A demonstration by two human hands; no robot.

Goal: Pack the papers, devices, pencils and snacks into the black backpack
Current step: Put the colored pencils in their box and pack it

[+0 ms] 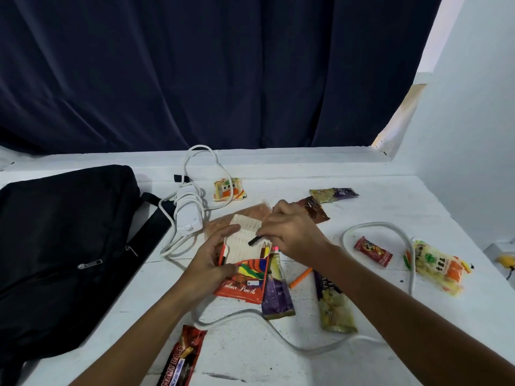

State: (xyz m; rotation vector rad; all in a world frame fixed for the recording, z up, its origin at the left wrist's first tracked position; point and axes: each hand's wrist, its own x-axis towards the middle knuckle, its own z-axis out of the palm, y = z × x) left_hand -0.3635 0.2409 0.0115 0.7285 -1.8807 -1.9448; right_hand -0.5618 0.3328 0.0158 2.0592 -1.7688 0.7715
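The black backpack point(61, 246) lies flat at the left of the white table, its zip closed. In the middle my left hand point(214, 260) grips the orange colour pencil box point(245, 282) at its open top, where the white inner tray point(242, 238) sticks out with a few pencils in it. My right hand point(289, 232) pinches a black pencil point(255, 240) over the tray. A brownish paper sheet point(245, 214) lies under the box. An orange pencil point(301, 277) lies on the table to the right of the box.
A white charger with coiled cable point(189, 215) sits beside the backpack. Another white cable point(376, 227) loops across the right and front. Several snack packets lie around: purple point(276, 293), green-purple point(334, 305), red point(373, 250), yellow-orange point(437, 266), dark red bar point(184, 355).
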